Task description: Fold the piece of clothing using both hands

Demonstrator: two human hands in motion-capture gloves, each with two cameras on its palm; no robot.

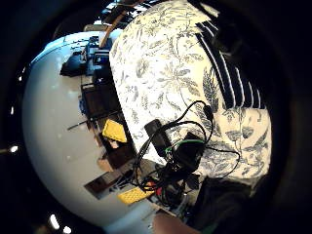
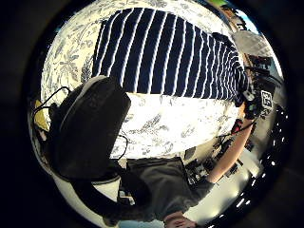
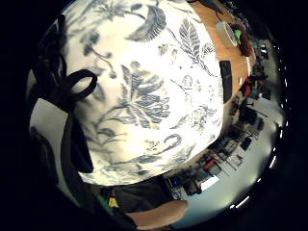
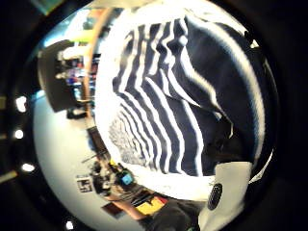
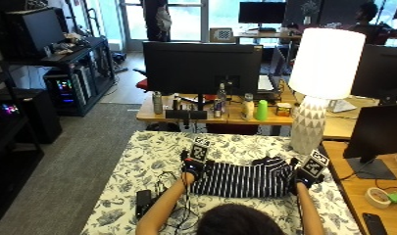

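Both hands I see at the ends of the striped shirt (image 5: 242,179), which lies across the middle of the flowered tablecloth (image 5: 146,156), nearer its front edge. My left hand (image 5: 191,168) is at one end, my right hand (image 5: 304,180) at the other. Whether the fingers pinch the cloth, I cannot tell.

Beyond the hands we see a wooden desk (image 5: 185,115) bearing a dark monitor (image 5: 201,61); a white lamp (image 5: 318,83) stands right of them, grey carpet (image 5: 74,156) left.
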